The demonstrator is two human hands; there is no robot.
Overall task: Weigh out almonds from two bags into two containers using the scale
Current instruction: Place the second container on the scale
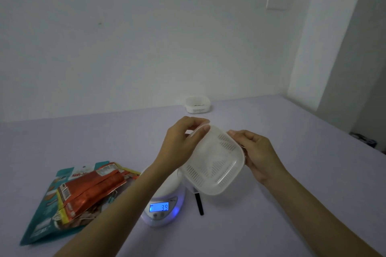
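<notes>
Container (213, 162) is up in the air just above and right of the scale (160, 210), tilted so the slotted bottom faces the camera. Left hand (183, 142) pinches its far left rim between thumb and fingers, and right hand (257, 152) has its fingers curled onto the right edge, so both are clamped on it. The scale's blue display reads 39, can't tell if there's a decimal point. Just left of the scale an orange bag (92, 188) lies on top of a teal bag (41, 225). A black stick (199, 204) lies just right of the scale. Second container (197, 104) sits well behind the scale, by the wall.
</notes>
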